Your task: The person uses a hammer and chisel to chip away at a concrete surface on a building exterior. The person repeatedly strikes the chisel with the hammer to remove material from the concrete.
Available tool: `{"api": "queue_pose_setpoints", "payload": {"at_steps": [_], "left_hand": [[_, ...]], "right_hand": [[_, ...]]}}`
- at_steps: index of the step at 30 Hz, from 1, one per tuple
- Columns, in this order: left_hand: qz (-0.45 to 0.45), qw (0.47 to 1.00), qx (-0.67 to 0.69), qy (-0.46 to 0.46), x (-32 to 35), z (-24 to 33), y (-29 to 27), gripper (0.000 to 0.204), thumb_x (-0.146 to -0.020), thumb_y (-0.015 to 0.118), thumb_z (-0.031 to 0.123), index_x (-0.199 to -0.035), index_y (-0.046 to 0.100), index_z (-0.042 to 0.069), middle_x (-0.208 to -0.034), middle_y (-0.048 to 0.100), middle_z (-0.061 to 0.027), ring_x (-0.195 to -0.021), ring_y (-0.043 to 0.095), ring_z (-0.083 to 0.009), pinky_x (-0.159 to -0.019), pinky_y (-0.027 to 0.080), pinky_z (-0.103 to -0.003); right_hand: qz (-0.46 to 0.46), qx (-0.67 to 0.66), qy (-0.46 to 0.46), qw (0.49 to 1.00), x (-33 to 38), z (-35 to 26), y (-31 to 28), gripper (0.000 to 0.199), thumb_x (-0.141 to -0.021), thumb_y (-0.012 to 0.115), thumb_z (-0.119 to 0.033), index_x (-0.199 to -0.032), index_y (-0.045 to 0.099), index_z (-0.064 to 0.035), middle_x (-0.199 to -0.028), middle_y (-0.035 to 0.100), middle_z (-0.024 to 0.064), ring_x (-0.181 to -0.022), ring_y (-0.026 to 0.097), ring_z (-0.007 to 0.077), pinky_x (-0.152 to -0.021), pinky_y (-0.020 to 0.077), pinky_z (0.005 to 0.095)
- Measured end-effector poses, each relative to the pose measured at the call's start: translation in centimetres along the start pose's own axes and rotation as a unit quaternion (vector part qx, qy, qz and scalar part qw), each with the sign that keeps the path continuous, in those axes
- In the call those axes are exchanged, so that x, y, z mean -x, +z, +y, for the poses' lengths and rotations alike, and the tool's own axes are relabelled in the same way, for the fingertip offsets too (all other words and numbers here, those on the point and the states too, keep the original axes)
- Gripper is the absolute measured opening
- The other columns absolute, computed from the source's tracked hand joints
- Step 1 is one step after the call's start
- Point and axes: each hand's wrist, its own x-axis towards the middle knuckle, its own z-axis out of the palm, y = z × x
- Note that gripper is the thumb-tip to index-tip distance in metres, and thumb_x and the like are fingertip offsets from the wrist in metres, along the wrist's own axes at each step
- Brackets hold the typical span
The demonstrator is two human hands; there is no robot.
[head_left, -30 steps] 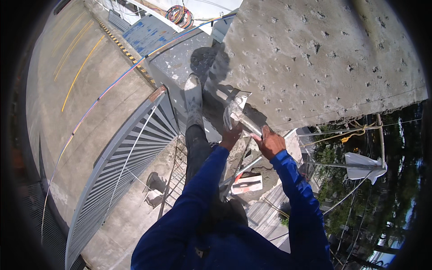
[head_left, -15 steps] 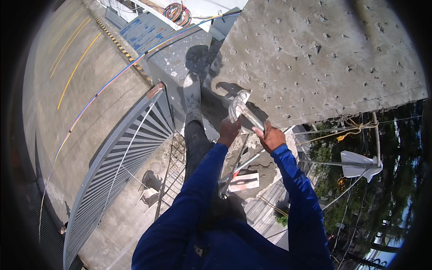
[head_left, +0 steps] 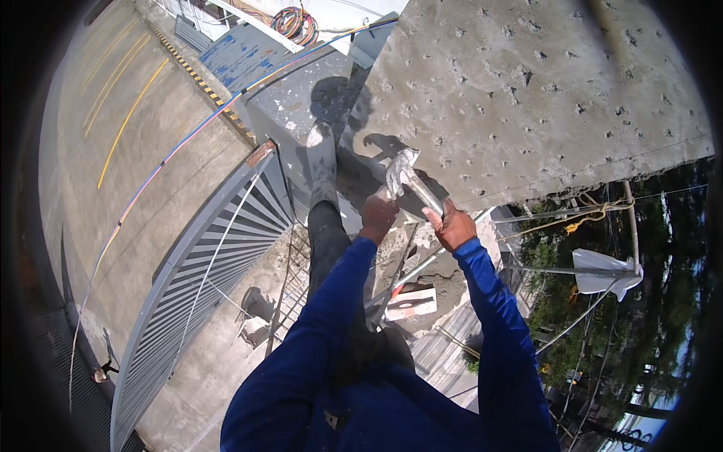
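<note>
My right hand (head_left: 454, 227) grips the handle of a metal hammer (head_left: 407, 181), whose head hangs just above my left hand. My left hand (head_left: 376, 215) is a closed fist against the lower edge of a rough, pitted concrete wall (head_left: 542, 90). What the fist holds is hidden. Both arms wear blue sleeves. My leg in dark trousers and a dusty boot (head_left: 322, 162) stands on a narrow ledge beside the wall, high above the ground.
Far below lie a grey slatted metal gate (head_left: 203, 271), a concrete yard with yellow lines (head_left: 120, 128) and a blue-red cable (head_left: 173, 151). Scaffold rods and a white box (head_left: 410, 301) sit under me. Wires, a white sheet (head_left: 606, 271) and trees are to the right.
The hammer head has shifted slightly over my left fist, and both hands stay at the wall's lower edge. The view has swung a little.
</note>
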Motion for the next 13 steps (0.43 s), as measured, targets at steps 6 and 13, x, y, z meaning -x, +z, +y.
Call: {"api": "queue_pose_setpoints", "payload": {"at_steps": [6, 13], "left_hand": [[-0.085, 0.947, 0.289, -0.116, 2.5, -0.2, -1.4, 0.029, -0.08, 0.07, 0.028, -0.097, 0.063, 0.006, -0.096, 0.062, -0.0125, -0.09, 0.063, -0.0293, -0.074, 0.051, -0.042], [0.072, 0.984, 0.034, 0.161, 5.4, -1.0, 2.8, 0.025, -0.089, 0.066, 0.028, -0.105, 0.061, 0.009, -0.09, 0.062, -0.0119, -0.069, 0.064, -0.0332, -0.059, 0.052, -0.04]], "right_hand": [[0.012, -0.161, 0.021, 0.987, 5.3, -1.3, 2.8, 0.061, -0.09, 0.054, -0.057, -0.099, 0.058, 0.0032, -0.07, 0.062, 0.0265, -0.075, 0.063, 0.0456, -0.064, 0.0489, 0.0473], [0.092, -0.196, -0.152, 0.964, 11.7, -6.6, -1.9, 0.039, -0.087, 0.069, -0.039, -0.101, 0.059, -0.0046, -0.076, 0.067, 0.019, -0.072, 0.067, 0.04, -0.064, 0.0523, 0.0459]]}}
